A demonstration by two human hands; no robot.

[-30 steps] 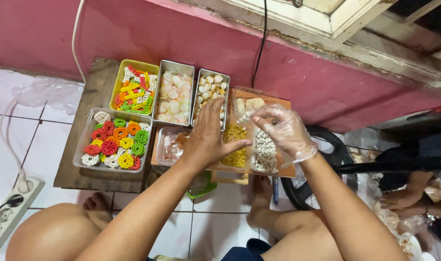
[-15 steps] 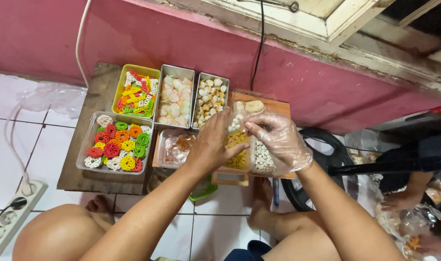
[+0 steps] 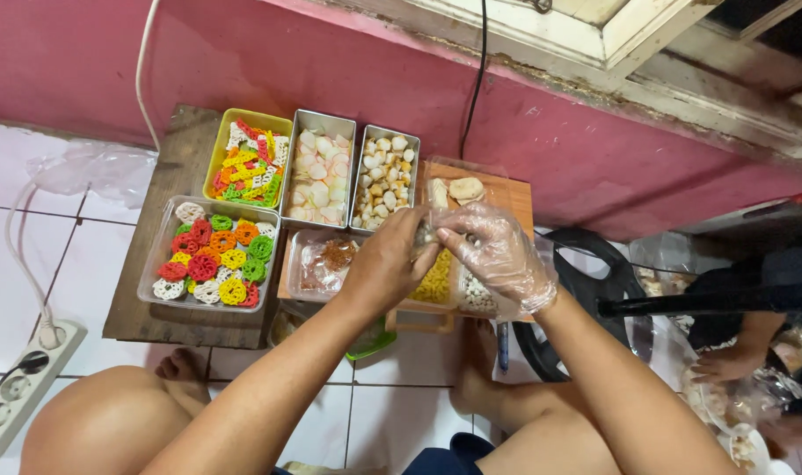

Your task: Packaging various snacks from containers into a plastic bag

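- Pink wall (image 3: 269, 70) and white floor tiles (image 3: 58, 255) frame our low wooden table (image 3: 177, 167); we take the tray of yellow crackers (image 3: 436, 280) as our landmark throughout.
- Head view: our bare left hand (image 3: 385, 264) sits just left of that tray, fingers curled shut around the top of a small clear bag of white pieces (image 3: 426, 230).
- Our gloved right hand (image 3: 498, 255) sits just right of the tray, over the tray of white pellets (image 3: 477, 295), its fingertips (image 3: 443, 234) pinched on the same bag.
- Both hands meet directly above the yellow tray's far end, touching each other; the bag lies between them, equally near to each. We cannot tell its long axis.
- Further left of the landmark stand two metal tins (image 3: 317, 171), a yellow tub (image 3: 243, 158) and a clear box of coloured ring crackers (image 3: 209, 255).
- Far right, another person's hand (image 3: 726, 365) works apart from ours.
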